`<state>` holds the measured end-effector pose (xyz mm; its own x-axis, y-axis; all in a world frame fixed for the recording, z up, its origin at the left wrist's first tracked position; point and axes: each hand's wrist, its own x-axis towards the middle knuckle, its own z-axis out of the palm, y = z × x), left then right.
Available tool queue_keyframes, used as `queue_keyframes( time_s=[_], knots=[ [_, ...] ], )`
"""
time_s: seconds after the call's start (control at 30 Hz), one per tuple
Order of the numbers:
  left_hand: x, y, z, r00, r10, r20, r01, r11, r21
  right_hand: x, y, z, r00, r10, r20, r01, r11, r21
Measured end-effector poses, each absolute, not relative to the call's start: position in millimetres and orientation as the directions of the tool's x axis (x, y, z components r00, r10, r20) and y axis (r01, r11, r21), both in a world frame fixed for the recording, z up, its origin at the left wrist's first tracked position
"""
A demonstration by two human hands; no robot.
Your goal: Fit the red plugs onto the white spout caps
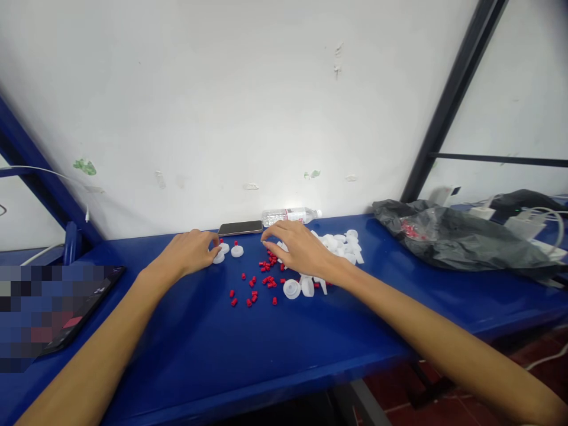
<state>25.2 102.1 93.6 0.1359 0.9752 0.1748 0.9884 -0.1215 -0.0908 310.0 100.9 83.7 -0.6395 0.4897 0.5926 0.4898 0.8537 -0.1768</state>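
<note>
My left hand (193,251) is at the left of the blue table, its thumb and fingers closed at the edge of a white plastic cap (219,258). Right behind that cap sits another white cap with a red tip (225,247). A second red-tipped white cap (237,251) stands upright just to the right. My right hand (299,245) hovers over small red caps (268,265), thumb and forefinger tips pinched together; whatever is between them is too small to make out. Several white plastic caps (339,244) lie heaped beyond my right wrist, partly hidden by it. Nearer me is a round white cap (291,289).
A phone (241,228) and a clear plastic bottle (290,216) lie along the wall. At the left is a dark tablet (84,310), partly pixelated. A dark plastic bag (457,236) with red pieces in a clear bag (417,226) covers the right side.
</note>
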Motion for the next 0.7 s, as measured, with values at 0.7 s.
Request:
queue_keyframes(
  time_s=[0.7],
  knots=[
    [69, 84, 86, 0.457, 0.881, -0.122, 0.814, -0.358, 0.458, 323, 122, 80, -0.778, 0.541, 0.319, 0.564, 0.826, -0.024]
  ],
)
